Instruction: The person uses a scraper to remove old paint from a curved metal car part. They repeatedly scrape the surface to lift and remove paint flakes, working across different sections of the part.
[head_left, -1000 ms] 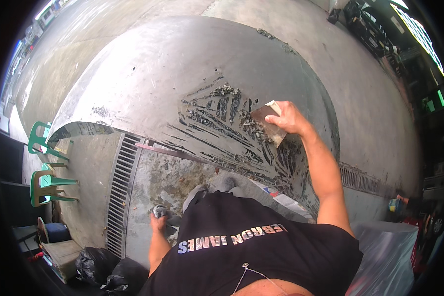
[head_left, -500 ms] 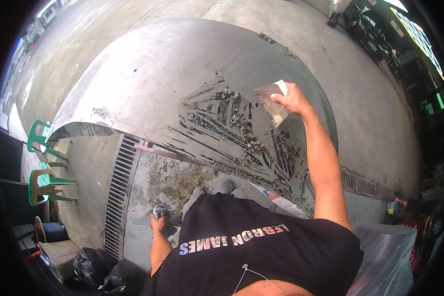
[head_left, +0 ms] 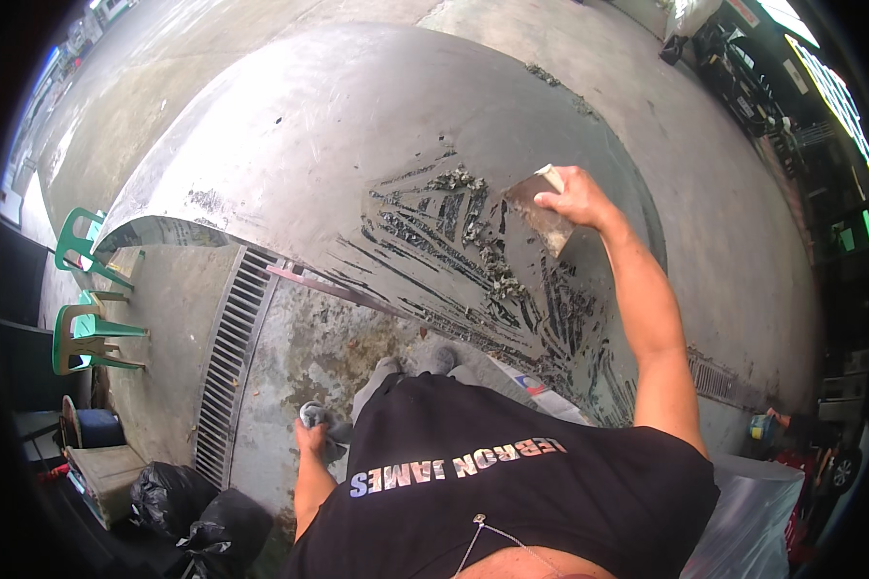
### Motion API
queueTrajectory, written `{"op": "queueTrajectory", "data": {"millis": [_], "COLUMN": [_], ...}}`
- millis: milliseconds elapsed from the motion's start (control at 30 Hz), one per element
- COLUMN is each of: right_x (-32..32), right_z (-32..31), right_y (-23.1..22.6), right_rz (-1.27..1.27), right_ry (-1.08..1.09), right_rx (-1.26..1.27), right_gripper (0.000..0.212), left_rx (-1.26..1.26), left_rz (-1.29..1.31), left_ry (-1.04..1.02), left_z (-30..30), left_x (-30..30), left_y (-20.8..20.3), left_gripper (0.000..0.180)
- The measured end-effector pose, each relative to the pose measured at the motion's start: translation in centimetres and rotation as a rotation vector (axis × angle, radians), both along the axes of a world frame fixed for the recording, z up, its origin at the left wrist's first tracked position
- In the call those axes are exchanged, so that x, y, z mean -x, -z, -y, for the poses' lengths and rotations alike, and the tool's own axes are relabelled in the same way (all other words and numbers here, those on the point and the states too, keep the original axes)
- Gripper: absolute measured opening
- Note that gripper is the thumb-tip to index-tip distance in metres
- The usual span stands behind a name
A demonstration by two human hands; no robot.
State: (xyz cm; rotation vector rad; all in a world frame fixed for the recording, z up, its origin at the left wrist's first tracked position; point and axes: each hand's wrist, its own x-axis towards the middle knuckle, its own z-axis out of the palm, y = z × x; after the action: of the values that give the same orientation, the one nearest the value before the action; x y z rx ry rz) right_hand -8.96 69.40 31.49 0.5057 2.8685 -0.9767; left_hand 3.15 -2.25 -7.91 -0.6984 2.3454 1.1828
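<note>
A large curved grey panel [head_left: 290,125] lies in front of me, streaked with dark scrape marks and crumbly grey-black residue [head_left: 497,275]. Over its right part, my right hand [head_left: 584,200] grips a wide flat scraper [head_left: 541,214] with a pale top edge and a smeared brownish blade. The blade is tilted beside the residue; whether it touches the panel I cannot tell. Low at my left side, my left hand [head_left: 310,442] is closed round a bunched grey cloth [head_left: 314,415], its fingers partly hidden.
Green plastic chairs [head_left: 92,333] stand at the left. Black rubbish bags [head_left: 169,497] sit at the lower left. A floor drain grate [head_left: 232,352] runs under the panel's near side. Plastic sheeting [head_left: 743,507] covers something at the lower right, where another person's hand [head_left: 777,417] shows.
The view has shifted slightly. My right hand and the scraper stay over nearly the same part of the panel, the blade tilted a little differently. My left hand still holds the cloth.
</note>
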Motion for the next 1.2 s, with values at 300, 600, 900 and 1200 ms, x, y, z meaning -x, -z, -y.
{"op": "queueTrajectory", "data": {"millis": [300,600,900,1200], "right_x": [1.5,1.2,-1.1,0.4], "right_z": [-2.1,1.8,0.9,3.4], "right_y": [2.1,3.3,3.0,-1.2], "right_rz": [-0.095,0.031,-0.110,-0.013], "right_ry": [-0.033,-0.195,-0.161,-0.144], "right_rx": [0.060,0.014,0.061,0.000], "right_gripper": [0.026,0.031,0.025,0.036], "left_rx": [0.037,0.017,0.150,0.249], "left_rz": [-0.003,0.038,0.063,0.135], "left_ry": [0.007,-0.001,-0.012,0.054], "left_z": [0.0,-0.7,0.2,-3.0], "left_x": [-1.0,-1.0,-2.8,-0.5], "left_y": [-0.4,-2.2,-0.7,-4.0], "left_gripper": [0.067,0.073,0.072,0.065]}}
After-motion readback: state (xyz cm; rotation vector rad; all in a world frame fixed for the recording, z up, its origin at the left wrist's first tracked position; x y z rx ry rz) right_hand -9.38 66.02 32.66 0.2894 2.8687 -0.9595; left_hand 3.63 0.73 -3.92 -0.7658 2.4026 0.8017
